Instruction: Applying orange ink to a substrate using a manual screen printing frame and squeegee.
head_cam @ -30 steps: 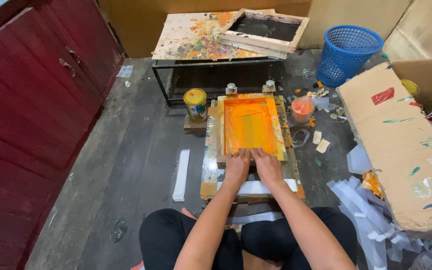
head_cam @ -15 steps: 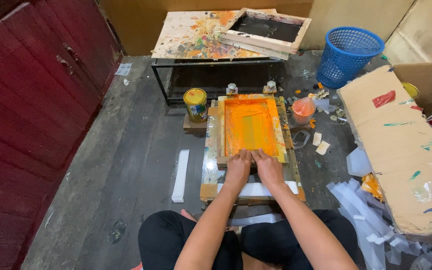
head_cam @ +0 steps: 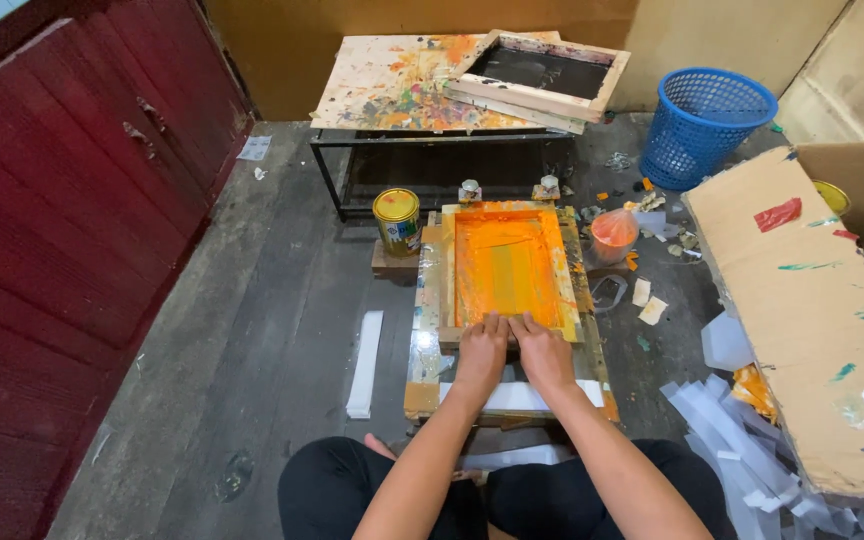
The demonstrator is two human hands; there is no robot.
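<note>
Both hands, left (head_cam: 482, 352) and right (head_cam: 544, 355), press fingers together on the squeegee (head_cam: 508, 322); keep pressure even across the orange screen (head_cam: 505, 262) ahead.

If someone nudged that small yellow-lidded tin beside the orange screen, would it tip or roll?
The tin stands upright on a small block, so a hard nudge might knock it off. It is round, so it would probably roll. Its lid looks shut, so spills seem unlikely.

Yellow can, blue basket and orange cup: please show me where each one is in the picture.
Yellow can (head_cam: 397, 218): head view, on its lid and upper side.
Blue basket (head_cam: 704, 130): head view, on its front wall.
Orange cup (head_cam: 613, 234): head view, on its orange top.
</note>
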